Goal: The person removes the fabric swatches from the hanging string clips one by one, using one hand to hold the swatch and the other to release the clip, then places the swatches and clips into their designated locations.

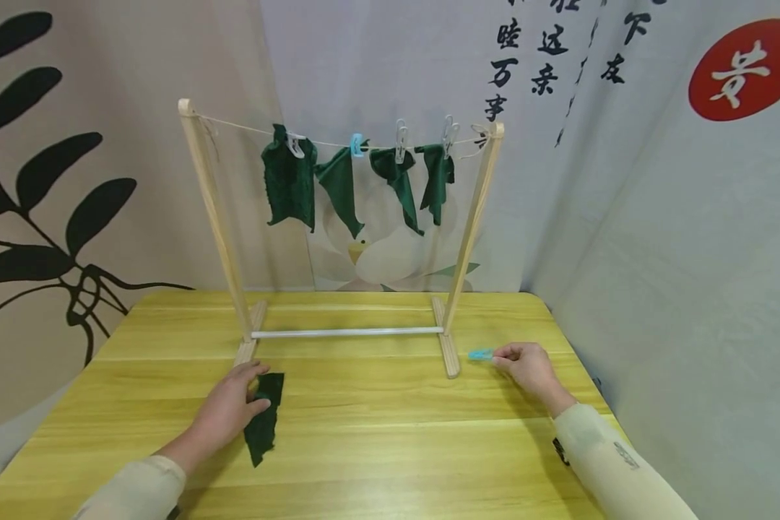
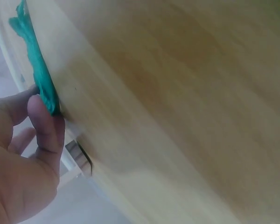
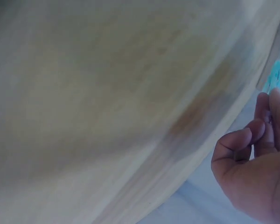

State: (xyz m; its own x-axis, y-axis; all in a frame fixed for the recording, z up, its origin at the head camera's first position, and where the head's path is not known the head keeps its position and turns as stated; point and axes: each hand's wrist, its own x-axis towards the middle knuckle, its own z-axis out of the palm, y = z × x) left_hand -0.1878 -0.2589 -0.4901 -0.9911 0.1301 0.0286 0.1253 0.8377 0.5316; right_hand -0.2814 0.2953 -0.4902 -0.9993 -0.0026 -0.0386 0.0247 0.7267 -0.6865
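Note:
My left hand (image 1: 224,408) is over a dark green cloth piece (image 1: 269,426) lying on the table. Its thumb reaches across the cloth, with a gap between thumb and index finger. In the left wrist view the cloth (image 2: 39,65) looks brighter green and rumpled at the fingertips. At the right, my right hand (image 1: 526,367) pinches a light blue clothespin (image 1: 480,354) by one end, just above the table; the right wrist view also shows this clothespin (image 3: 275,74) between thumb and fingertips.
A wooden drying rack (image 1: 471,238) stands at the back, with a string line (image 1: 234,125) between its posts. Several green cloth pieces (image 1: 290,180) hang there from white, blue and clear clothespins (image 1: 357,144). A white rod (image 1: 347,332) joins the feet. Printed curtains hang behind.

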